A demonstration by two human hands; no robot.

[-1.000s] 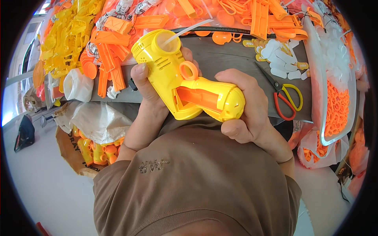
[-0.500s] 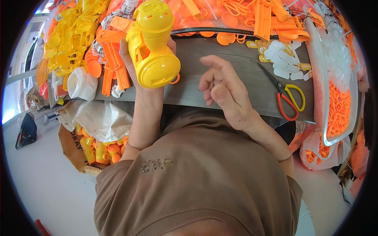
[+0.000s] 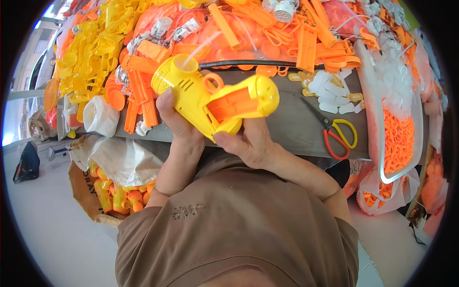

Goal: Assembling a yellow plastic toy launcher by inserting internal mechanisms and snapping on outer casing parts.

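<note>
Both of my hands hold a hollow yellow plastic toy body [image 3: 191,98] in front of me, tilted, above the table's near edge. My left hand [image 3: 179,122] wraps its lower left side, thumb upward along the slotted, vented part. My right hand [image 3: 251,143] grips it from below at the right, thumb on the lower edge. An open slot in the toy shows an orange inner part [image 3: 234,106]. A small orange ring [image 3: 213,82] stands out at its upper edge. One pale thin strip crosses the toy's round upper end; whether it is attached, I cannot tell.
Yellow shells [image 3: 91,57] and orange battery-cover-like pieces [image 3: 138,95] heap at the left and back. Scissors [image 3: 330,129] with red and yellow handles lie right, near white oval tabs [image 3: 332,91]. A tub [image 3: 382,162] holds orange rings. A sack [image 3: 88,201] at lower left holds yellow-orange toys.
The toy has turned from upright to lying slantwise, with its slot and orange ring now showing. My right hand has moved in from beside it and taken hold.
</note>
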